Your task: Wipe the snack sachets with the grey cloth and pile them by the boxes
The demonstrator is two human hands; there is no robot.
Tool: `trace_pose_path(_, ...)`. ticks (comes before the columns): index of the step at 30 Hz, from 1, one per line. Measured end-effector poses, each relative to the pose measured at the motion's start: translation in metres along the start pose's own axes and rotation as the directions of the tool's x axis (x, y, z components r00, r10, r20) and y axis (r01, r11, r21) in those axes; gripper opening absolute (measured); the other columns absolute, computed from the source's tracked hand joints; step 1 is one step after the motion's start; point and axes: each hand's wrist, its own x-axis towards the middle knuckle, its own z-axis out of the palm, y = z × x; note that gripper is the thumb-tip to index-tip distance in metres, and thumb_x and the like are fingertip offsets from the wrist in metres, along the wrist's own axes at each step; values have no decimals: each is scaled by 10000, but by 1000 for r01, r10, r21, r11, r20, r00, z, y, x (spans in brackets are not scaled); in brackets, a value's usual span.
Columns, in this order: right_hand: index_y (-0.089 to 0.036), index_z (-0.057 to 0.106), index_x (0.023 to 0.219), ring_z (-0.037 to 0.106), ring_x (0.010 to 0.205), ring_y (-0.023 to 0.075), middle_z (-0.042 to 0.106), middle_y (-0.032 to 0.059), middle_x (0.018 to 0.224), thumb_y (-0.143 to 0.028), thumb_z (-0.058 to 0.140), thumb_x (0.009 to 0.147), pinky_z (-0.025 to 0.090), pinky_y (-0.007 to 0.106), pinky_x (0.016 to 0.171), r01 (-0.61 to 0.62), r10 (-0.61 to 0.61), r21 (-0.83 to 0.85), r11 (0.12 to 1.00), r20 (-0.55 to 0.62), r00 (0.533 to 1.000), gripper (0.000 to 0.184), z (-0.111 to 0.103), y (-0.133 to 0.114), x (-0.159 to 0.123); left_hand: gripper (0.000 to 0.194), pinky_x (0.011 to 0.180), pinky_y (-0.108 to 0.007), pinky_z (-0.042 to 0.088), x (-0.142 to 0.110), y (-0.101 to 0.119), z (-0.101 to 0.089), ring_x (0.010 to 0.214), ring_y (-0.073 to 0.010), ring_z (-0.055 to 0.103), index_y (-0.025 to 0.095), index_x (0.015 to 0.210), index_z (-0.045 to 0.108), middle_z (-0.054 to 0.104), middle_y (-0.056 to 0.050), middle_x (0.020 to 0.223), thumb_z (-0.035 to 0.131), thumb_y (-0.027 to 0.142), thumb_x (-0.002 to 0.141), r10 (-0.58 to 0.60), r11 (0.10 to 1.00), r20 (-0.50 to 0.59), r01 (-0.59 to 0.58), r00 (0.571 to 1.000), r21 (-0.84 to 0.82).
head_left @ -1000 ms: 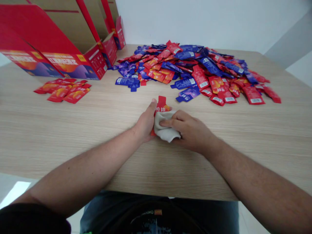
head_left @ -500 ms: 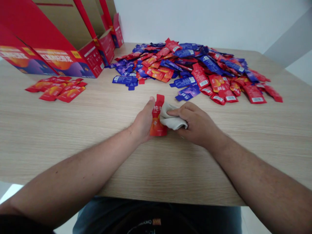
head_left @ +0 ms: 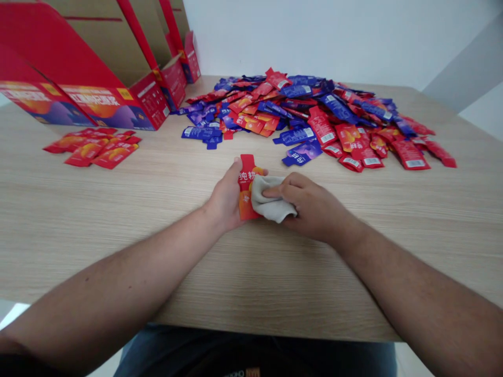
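Note:
My left hand grips a red sachet with white print, held upright just above the wooden table. My right hand is closed on a crumpled grey-white cloth and presses it against the sachet's right side, covering its lower right part. Both hands meet at the table's middle, near its front edge.
A big heap of red and blue sachets spreads across the far half of the table. A small group of red sachets lies at the left. Open red cardboard boxes stand at the back left against a white wall.
The cloth has slid along the sachet: first over most of it, then off to the right, now back over its lower right. Both hands stayed in place.

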Motion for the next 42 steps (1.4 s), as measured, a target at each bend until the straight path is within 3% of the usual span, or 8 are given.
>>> trace_pose_path(11,-195,754,1324,682,957,267,695,115,1078,-231,797,863,570,384,823,-6,5,-11,1000,-15,1000,465,-2,5,0,722,685,-369,615,-2,8,1,709,-248,759,161,953,755,788,-113,810,267,669,1117,-25,1000,-24,24,999,-12)
trace_pose_path(16,-231,755,1318,700,971,257,700,105,1138,-214,802,848,583,376,840,21,-23,30,999,46,999,473,-2,5,0,746,614,-342,607,0,9,-1,641,-229,743,166,934,755,771,-98,743,274,710,1102,-22,1000,-19,22,1000,-12)
trace_pose_path(20,-191,757,1304,688,953,272,700,122,1088,-219,802,844,582,393,830,-35,34,-46,998,-22,999,463,-2,6,0,744,654,-357,639,-1,9,1,666,-231,766,161,920,742,802,-118,799,250,682,1117,-42,998,-40,40,998,-38)
trace_pose_path(24,-232,749,1310,698,973,257,705,104,1146,-206,811,833,585,374,845,19,-20,18,1000,77,997,482,-3,5,0,742,581,-321,608,-3,10,1,597,-215,736,152,925,752,762,-97,714,274,686,1114,-34,999,-31,33,999,-32)
trace_pose_path(29,-188,754,1277,693,966,284,711,128,1089,-212,792,842,582,399,839,-31,31,-29,999,-11,999,438,-4,9,0,709,656,-375,650,-2,12,-1,681,-253,783,150,946,741,797,-123,795,264,640,1129,-54,998,-42,53,998,-45)
trace_pose_path(33,-222,744,1293,705,987,271,709,117,1144,-229,800,849,582,387,849,17,-20,40,999,63,998,447,-2,8,0,724,592,-340,619,-2,12,-1,617,-234,751,157,944,748,770,-106,733,272,674,1117,-56,997,-25,55,998,-48)
trace_pose_path(37,-217,743,1274,699,975,274,714,118,1114,-259,796,862,577,391,842,-37,38,-9,999,18,999,418,-3,7,0,729,640,-359,637,-2,12,1,657,-240,766,160,937,738,787,-113,766,245,663,1125,-61,997,-46,59,997,-52)
trace_pose_path(42,-226,738,1313,704,989,263,709,111,1148,-227,794,854,580,383,855,8,-9,18,1000,44,999,462,-1,-1,1,744,602,-331,605,-4,6,2,634,-228,738,159,920,751,766,-98,735,281,704,1107,-50,999,5,50,999,0)
